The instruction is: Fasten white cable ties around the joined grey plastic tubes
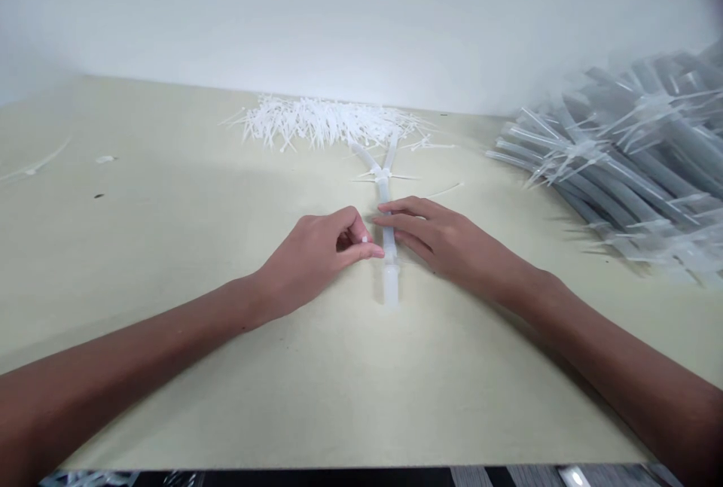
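Observation:
A translucent Y-shaped tube assembly lies lengthwise in front of me, its two thin branches pointing away. Cable ties with loose tails cross it at the fork. My left hand is on the tube's left side, closed in a pinch on a cable tie whose small white head shows between thumb and fingers; the rest of that tie is hard to see. From the right, my right hand reaches over the tube's middle, fingers stretched out and resting across it.
Behind the tube, a heap of white cable ties lies near the wall. A large pile of tied tubes fills the right side. One loose tie lies beyond my right hand, another at far left. A white scrap is nearby.

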A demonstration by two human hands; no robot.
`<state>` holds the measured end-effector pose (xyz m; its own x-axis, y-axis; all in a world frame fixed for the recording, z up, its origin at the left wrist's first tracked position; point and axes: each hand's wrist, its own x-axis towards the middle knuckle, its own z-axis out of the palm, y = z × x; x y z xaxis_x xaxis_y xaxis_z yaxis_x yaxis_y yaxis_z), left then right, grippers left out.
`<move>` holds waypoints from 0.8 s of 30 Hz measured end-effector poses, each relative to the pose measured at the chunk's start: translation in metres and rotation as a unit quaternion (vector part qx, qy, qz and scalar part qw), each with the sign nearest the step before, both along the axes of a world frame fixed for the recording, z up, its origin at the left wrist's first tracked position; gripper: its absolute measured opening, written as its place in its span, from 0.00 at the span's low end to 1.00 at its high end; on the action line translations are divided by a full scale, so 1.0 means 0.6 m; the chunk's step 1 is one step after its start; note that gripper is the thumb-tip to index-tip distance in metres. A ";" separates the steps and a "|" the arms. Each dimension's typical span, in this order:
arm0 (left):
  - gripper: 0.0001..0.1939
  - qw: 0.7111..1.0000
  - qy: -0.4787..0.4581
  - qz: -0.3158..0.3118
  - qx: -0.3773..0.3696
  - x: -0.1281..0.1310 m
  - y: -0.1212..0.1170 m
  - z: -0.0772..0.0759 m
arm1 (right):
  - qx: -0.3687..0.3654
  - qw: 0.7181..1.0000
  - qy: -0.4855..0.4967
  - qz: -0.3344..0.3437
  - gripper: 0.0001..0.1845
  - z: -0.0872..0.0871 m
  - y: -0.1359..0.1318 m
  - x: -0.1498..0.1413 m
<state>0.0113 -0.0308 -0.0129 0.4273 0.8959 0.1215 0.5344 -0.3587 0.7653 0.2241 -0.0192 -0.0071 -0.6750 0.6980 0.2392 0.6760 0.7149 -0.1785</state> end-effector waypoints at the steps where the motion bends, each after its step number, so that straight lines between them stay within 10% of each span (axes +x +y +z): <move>1: 0.13 1.000 0.016 -0.012 0.008 0.000 0.001 -0.001 | -0.002 1.000 0.000 0.002 0.19 0.000 0.000 0.000; 11: 0.13 0.981 0.118 -0.058 0.145 -0.003 0.011 -0.011 | -0.019 1.000 0.000 0.011 0.21 -0.004 0.001 0.007; 17: 0.14 0.983 0.118 -0.050 0.134 -0.003 0.012 -0.011 | 0.035 0.997 0.036 -0.059 0.14 0.047 -0.012 0.024; 24: 0.04 0.985 0.093 -0.034 0.144 -0.002 0.010 -0.012 | -0.171 0.972 -0.112 -0.118 0.13 0.048 -0.019 0.046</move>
<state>0.0103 -0.0250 -0.0200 0.5234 0.8050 0.2793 0.6239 -0.5853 0.5179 0.2520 -0.0306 0.0218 -0.4943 0.8529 -0.1682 0.8635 0.4594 -0.2083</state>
